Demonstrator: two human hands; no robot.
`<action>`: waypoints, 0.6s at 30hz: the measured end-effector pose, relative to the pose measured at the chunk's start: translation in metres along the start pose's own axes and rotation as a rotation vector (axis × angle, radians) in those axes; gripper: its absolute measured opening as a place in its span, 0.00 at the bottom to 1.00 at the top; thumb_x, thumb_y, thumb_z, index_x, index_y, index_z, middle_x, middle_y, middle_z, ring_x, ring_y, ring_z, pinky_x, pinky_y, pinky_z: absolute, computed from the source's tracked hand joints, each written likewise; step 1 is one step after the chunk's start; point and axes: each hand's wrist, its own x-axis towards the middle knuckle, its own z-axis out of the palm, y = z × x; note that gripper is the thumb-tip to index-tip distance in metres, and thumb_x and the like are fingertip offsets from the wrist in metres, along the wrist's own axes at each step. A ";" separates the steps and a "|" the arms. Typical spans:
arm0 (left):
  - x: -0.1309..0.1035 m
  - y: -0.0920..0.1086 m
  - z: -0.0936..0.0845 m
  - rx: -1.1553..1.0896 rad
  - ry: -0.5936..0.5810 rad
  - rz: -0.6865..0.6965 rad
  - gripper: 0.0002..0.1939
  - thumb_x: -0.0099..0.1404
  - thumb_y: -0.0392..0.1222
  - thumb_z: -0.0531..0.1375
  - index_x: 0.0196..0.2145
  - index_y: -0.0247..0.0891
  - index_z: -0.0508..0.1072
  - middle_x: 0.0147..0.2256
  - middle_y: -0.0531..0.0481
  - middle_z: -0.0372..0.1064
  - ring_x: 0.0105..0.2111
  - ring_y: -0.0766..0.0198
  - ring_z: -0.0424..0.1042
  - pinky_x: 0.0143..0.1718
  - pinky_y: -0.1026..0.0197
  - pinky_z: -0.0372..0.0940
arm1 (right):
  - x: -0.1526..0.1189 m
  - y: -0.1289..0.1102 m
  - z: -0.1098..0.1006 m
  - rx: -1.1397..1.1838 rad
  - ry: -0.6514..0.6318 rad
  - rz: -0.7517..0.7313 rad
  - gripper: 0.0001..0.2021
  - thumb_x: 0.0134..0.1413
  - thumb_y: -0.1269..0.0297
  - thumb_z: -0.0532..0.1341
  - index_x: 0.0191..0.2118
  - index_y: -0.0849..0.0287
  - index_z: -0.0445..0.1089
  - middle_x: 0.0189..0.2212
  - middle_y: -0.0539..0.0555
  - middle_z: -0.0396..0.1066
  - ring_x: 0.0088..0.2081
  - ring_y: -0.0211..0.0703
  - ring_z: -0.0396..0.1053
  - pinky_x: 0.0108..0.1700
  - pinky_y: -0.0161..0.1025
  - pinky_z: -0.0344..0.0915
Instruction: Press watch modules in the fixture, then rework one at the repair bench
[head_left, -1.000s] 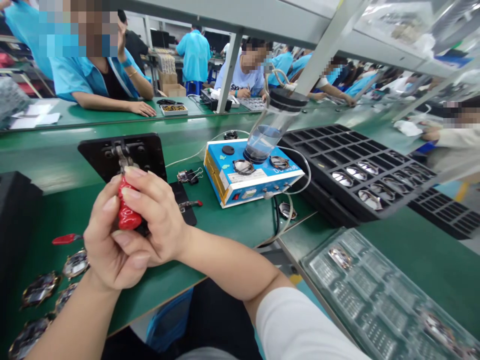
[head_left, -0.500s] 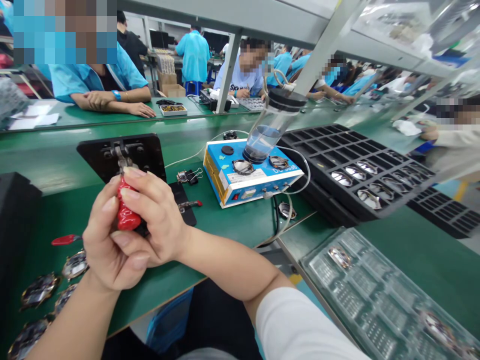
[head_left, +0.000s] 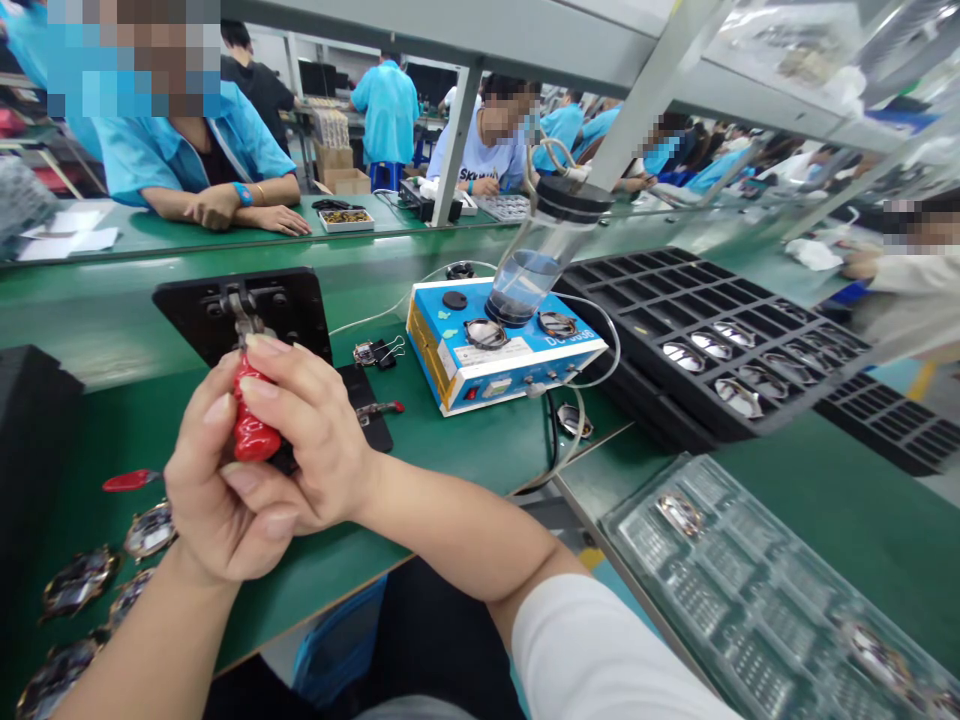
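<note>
Both my hands are wrapped round the red handle (head_left: pixel 253 425) of a clamp on a black upright plate (head_left: pixel 195 312). My left hand (head_left: pixel 214 480) closes on the handle from the left, and my right hand (head_left: pixel 319 440) from the right, with fingertips at its top. The metal joint (head_left: pixel 244 305) of the clamp shows above my fingers. What lies beneath my palms is hidden. Several watch cases (head_left: pixel 81 580) lie on the green table left of my left forearm, near another red handle (head_left: pixel 129 480).
A blue dispenser box (head_left: pixel 480 375) carries a clear cylinder (head_left: pixel 529 270) and two watch cases. Black compartment trays (head_left: pixel 660 310) stand to the right, above a clear plastic tray (head_left: pixel 709 560). A black block (head_left: pixel 34 430) is at far left. People sit across the table.
My hands and the clamp look unmoved. Across the table, the person in blue at the left has shifted their head and folded arms slightly.
</note>
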 end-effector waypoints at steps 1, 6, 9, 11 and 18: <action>0.000 0.000 0.000 -0.007 0.001 0.009 0.46 0.64 0.65 0.64 0.75 0.52 0.60 0.74 0.48 0.62 0.71 0.40 0.65 0.72 0.34 0.64 | 0.000 0.000 0.000 0.015 0.032 -0.004 0.34 0.64 0.42 0.62 0.67 0.57 0.62 0.75 0.60 0.60 0.77 0.48 0.56 0.79 0.52 0.56; 0.002 0.000 0.001 -0.021 -0.005 0.023 0.45 0.65 0.64 0.64 0.75 0.51 0.60 0.74 0.49 0.61 0.72 0.42 0.64 0.73 0.37 0.62 | 0.004 0.002 0.001 0.086 0.183 -0.051 0.28 0.69 0.44 0.56 0.65 0.57 0.63 0.72 0.58 0.65 0.76 0.43 0.58 0.77 0.49 0.60; 0.002 0.000 0.001 -0.024 -0.004 0.027 0.45 0.65 0.63 0.65 0.75 0.50 0.60 0.74 0.49 0.60 0.73 0.43 0.64 0.74 0.38 0.61 | 0.004 0.000 -0.001 0.112 0.182 -0.032 0.27 0.70 0.46 0.55 0.65 0.57 0.63 0.72 0.58 0.65 0.76 0.43 0.59 0.77 0.49 0.61; 0.003 0.001 0.001 -0.043 -0.007 0.035 0.46 0.65 0.62 0.65 0.75 0.47 0.60 0.75 0.48 0.60 0.73 0.45 0.63 0.75 0.42 0.59 | 0.003 -0.001 -0.001 0.105 0.145 -0.006 0.27 0.70 0.45 0.57 0.65 0.56 0.64 0.73 0.58 0.64 0.75 0.43 0.59 0.78 0.49 0.60; 0.001 -0.001 0.003 -0.076 -0.002 0.033 0.44 0.66 0.61 0.65 0.75 0.49 0.60 0.75 0.52 0.59 0.73 0.47 0.62 0.74 0.43 0.61 | -0.002 0.003 0.005 -0.024 -0.023 -0.012 0.37 0.61 0.42 0.66 0.68 0.58 0.61 0.76 0.62 0.56 0.79 0.52 0.52 0.79 0.55 0.56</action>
